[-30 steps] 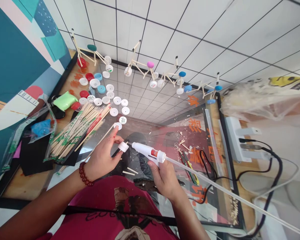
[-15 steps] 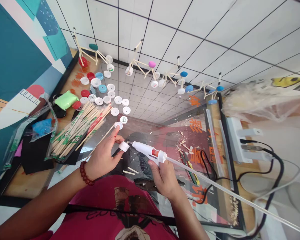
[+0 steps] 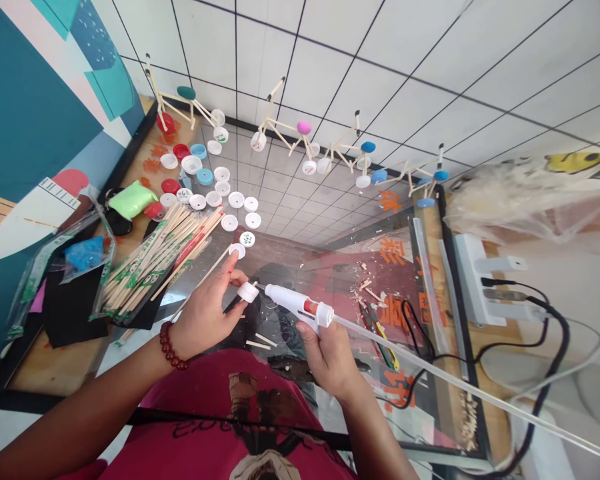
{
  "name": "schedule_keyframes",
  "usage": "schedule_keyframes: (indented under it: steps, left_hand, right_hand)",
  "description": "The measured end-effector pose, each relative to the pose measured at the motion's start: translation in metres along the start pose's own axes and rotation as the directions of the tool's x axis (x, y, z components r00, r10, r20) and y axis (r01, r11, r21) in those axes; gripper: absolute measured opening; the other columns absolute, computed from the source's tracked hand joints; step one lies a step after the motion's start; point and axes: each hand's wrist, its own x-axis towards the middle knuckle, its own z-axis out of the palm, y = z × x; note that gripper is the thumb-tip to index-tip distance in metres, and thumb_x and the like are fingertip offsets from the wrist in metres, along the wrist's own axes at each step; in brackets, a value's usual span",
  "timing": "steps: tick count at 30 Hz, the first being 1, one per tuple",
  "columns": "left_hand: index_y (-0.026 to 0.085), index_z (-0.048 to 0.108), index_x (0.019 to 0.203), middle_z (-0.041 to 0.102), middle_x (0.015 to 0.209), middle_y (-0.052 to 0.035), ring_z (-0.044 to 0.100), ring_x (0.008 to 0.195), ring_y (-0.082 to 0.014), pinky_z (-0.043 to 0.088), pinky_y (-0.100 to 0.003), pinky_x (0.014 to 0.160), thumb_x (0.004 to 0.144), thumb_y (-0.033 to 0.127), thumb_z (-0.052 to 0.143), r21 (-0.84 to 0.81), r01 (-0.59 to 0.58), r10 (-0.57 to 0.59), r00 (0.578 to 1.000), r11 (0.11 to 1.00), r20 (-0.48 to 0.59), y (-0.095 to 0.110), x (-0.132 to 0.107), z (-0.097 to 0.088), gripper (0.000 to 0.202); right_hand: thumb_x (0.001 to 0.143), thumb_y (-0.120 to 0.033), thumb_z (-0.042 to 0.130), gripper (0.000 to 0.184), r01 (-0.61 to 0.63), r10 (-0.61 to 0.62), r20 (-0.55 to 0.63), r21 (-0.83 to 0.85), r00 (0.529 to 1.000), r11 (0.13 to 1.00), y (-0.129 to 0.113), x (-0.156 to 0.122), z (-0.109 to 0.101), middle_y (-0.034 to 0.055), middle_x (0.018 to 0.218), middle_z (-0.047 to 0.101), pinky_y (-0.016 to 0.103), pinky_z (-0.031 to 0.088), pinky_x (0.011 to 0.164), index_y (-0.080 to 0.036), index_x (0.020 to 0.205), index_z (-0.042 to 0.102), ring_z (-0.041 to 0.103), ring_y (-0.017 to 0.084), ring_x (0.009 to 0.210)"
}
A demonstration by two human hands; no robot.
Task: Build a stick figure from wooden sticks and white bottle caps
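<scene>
Over at this black-framed glass table (image 3: 453,280) it's craft chaos, in a good way. Along the far edge sits a row of little stick-and-cap models (image 3: 280,127), some with wheels in white or blue caps. Left of the work area there's a bundle of paper-sleeved chopsticks (image 3: 160,263), a scatter of loose plastic caps (image 3: 220,190), a bag of green modelling clay (image 3: 133,200) and a blue packet (image 3: 84,253). Off to the right, a white power strip (image 3: 480,280) has black cords running out of it, and wood shavings (image 3: 367,293) lie on the glass.

Right in the middle, the right hand (image 3: 330,360) is closed around a white hot glue gun (image 3: 293,303), with a long translucent glue stick (image 3: 455,387) trailing back toward the lower right. The gun's long axis runs up and to the left, so the nozzle points straight at a white bottle cap (image 3: 247,292). That cap sits just off the tip, pinched by the left hand (image 3: 205,313), which is the nearer hand to it. Can't tell if nozzle and cap actually touch. A thin wooden stick (image 3: 203,283) also runs up past those left fingers (image 3: 225,273), ending by a second white cap (image 3: 237,251). Beaded bracelet (image 3: 169,345) on that wrist, nice touch.
</scene>
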Motion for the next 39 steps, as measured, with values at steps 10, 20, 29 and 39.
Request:
schedule_keyframes:
  steps: [10, 20, 29, 39]
  left_hand:
    - [0.024, 0.037, 0.152, 0.070, 0.112, -0.0065, 0.070, 0.103, -0.0204, 0.057, -0.038, 0.096, 0.085, 0.007, 0.063, 0.006, 0.005, -0.005, 1.000, 1.000, 0.013, 0.0010, 0.0005, -0.0010, 0.074]
    - [0.025, 0.023, 0.161, 0.070, 0.108, -0.0049, 0.070, 0.100, -0.0195, 0.057, -0.038, 0.096, 0.088, 0.009, 0.062, 0.008, 0.003, -0.003, 1.000, 1.000, 0.009, 0.0013, 0.0010, -0.0008, 0.084]
    - [0.026, 0.014, 0.164, 0.070, 0.107, -0.0051, 0.070, 0.099, -0.0200, 0.057, -0.039, 0.095, 0.088, 0.010, 0.062, -0.001, 0.014, -0.014, 1.000, 1.000, 0.017, 0.0019, 0.0017, -0.0007, 0.092]
    - [0.024, 0.016, 0.163, 0.071, 0.109, -0.0065, 0.070, 0.098, -0.0197, 0.057, -0.038, 0.095, 0.090, 0.017, 0.064, -0.041, 0.059, -0.057, 0.998, 0.997, 0.029, -0.0007, 0.0004, -0.0003, 0.088]
  right_hand:
    - [0.107, -0.034, 0.041, 0.029, 0.000, 0.000, -0.006, -0.005, 1.000, 1.000, 0.0001, 0.0000, 0.0016, 0.0121, 0.099, 0.076, 0.035, 0.060, 0.072, -0.017, 0.122, 0.059, 0.074, 0.025, 0.084]
    - [0.106, -0.036, 0.041, 0.030, -0.018, 0.018, -0.014, -0.025, 1.000, 1.000, 0.0010, 0.0011, 0.0019, 0.0121, 0.096, 0.076, 0.036, 0.060, 0.072, -0.017, 0.119, 0.060, 0.074, 0.026, 0.083]
    - [0.105, -0.036, 0.043, 0.031, -0.050, 0.050, -0.024, 0.016, 0.998, 0.999, 0.0037, -0.0027, 0.0021, 0.0121, 0.092, 0.075, 0.038, 0.060, 0.075, -0.016, 0.119, 0.062, 0.073, 0.027, 0.083]
    - [0.102, -0.039, 0.050, 0.033, -0.188, 0.178, 0.064, 0.231, 0.982, 0.955, -0.0004, -0.0001, -0.0051, 0.0086, 0.093, 0.077, 0.037, 0.059, 0.077, -0.016, 0.114, 0.070, 0.072, 0.023, 0.081]
